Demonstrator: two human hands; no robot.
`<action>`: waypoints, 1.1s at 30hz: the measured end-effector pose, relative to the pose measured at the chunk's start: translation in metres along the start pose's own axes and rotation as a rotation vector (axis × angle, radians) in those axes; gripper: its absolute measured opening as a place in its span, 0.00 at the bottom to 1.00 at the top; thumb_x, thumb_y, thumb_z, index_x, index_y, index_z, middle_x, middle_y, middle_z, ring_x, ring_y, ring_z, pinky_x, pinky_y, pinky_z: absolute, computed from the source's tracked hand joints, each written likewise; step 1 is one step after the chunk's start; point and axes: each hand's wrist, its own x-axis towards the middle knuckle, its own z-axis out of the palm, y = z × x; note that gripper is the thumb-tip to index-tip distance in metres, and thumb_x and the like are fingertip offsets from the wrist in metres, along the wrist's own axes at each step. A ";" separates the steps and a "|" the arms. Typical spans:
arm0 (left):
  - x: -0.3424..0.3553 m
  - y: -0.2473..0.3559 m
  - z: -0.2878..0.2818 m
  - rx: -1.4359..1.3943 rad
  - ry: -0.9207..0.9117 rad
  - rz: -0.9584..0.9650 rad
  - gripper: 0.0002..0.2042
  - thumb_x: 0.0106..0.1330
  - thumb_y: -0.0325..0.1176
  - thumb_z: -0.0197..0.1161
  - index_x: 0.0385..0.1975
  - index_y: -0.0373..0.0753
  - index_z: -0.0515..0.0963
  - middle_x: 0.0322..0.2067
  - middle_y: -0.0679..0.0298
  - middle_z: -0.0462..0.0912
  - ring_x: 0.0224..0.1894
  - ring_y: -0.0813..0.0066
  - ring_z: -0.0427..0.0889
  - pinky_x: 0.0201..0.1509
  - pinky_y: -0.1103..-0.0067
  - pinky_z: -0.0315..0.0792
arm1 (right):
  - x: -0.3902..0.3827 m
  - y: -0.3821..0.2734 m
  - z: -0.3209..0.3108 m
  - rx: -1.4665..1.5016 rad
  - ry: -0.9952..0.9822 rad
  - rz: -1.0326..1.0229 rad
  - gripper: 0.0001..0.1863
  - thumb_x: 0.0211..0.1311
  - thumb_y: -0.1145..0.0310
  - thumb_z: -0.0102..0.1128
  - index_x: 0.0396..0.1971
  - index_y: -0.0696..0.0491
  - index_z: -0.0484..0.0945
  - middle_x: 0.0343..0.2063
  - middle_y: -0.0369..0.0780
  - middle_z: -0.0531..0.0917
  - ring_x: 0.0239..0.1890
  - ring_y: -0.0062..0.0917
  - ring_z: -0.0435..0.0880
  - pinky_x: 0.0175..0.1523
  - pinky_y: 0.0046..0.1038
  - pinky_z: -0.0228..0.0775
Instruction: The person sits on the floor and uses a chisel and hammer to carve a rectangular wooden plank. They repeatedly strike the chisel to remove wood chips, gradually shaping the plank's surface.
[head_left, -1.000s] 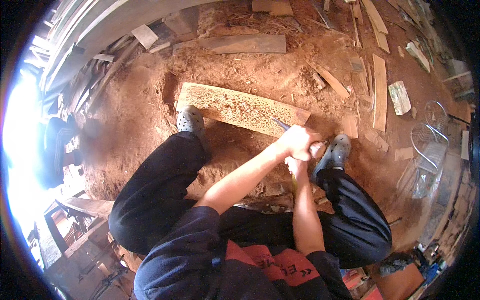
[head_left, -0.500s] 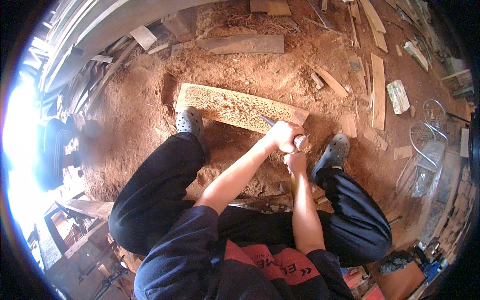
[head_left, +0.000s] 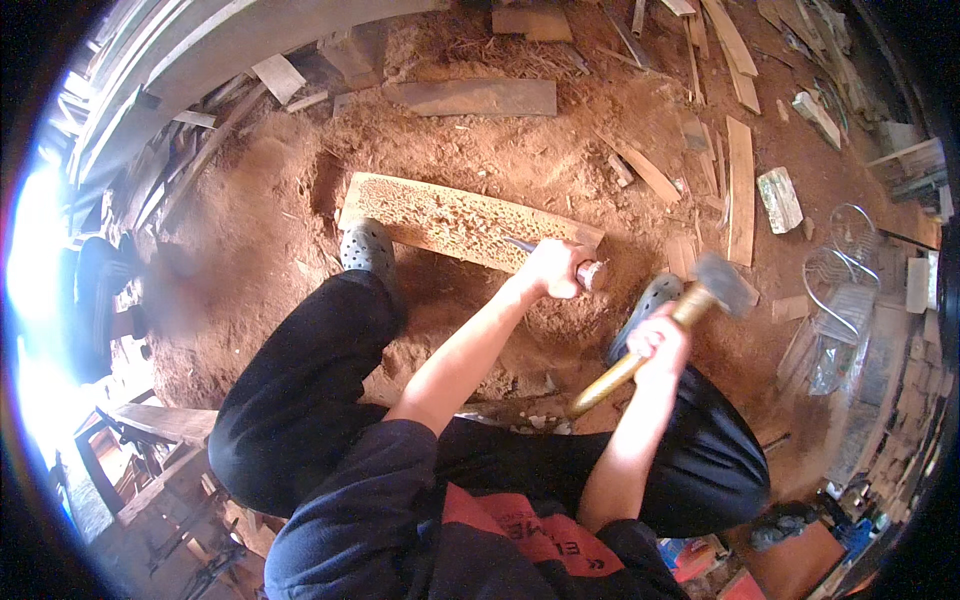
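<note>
A light wooden board [head_left: 440, 213] lies slanted on the dirt, its upper face covered with small cut marks and loose chips. My left foot, in a grey clog [head_left: 368, 247], rests on its near left edge. My left hand [head_left: 553, 268] is closed around a chisel [head_left: 519, 244], whose dark blade points left over the right part of the board; the handle's pale butt sticks out of the fist. To the right, my right hand [head_left: 662, 345] grips a hammer [head_left: 612, 383] by its yellowish handle. Its grey head, blurred, is raised up and right, apart from the chisel.
My right clog [head_left: 643, 318] stands on the reddish dirt beneath the hammer. A dark plank [head_left: 475, 98] lies beyond the board, and loose wood strips [head_left: 739, 190] lie to the right near a wire rack [head_left: 848, 270]. Another person's leg [head_left: 95, 300] shows at the left.
The hammer has swung from behind the chisel's butt up and to the right, with my right hand moving right. My left hand and the chisel keep nearly the same place over the board.
</note>
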 end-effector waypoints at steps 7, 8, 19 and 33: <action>0.003 0.004 -0.008 0.015 -0.034 -0.057 0.17 0.33 0.38 0.64 0.28 0.43 0.76 0.25 0.55 0.80 0.31 0.53 0.80 0.34 0.66 0.74 | -0.043 -0.028 0.008 -0.016 -0.058 -0.735 0.05 0.45 0.77 0.47 0.21 0.51 0.62 0.08 0.31 0.64 0.06 0.19 0.62 0.14 0.22 0.59; 0.006 0.005 -0.011 0.004 -0.051 -0.055 0.17 0.35 0.40 0.65 0.29 0.42 0.76 0.25 0.55 0.80 0.31 0.53 0.80 0.35 0.66 0.74 | -0.039 -0.010 0.012 -0.067 0.078 -0.794 0.04 0.46 0.76 0.48 0.22 0.52 0.63 0.09 0.32 0.67 0.06 0.20 0.64 0.15 0.22 0.61; -0.005 -0.018 -0.018 0.075 -0.081 -0.108 0.14 0.37 0.36 0.58 0.28 0.40 0.77 0.24 0.53 0.80 0.30 0.52 0.80 0.35 0.67 0.74 | -0.049 0.001 0.018 -0.301 -0.095 -0.303 0.10 0.36 0.84 0.56 0.18 0.52 0.68 0.10 0.32 0.69 0.07 0.16 0.66 0.10 0.18 0.55; -0.008 -0.030 -0.040 -0.027 -0.038 -0.267 0.19 0.35 0.38 0.58 0.31 0.41 0.78 0.26 0.52 0.80 0.33 0.52 0.80 0.36 0.67 0.74 | -0.021 0.040 0.030 -0.449 -0.136 -0.049 0.08 0.41 0.80 0.56 0.23 0.54 0.70 0.11 0.36 0.73 0.07 0.17 0.67 0.10 0.20 0.56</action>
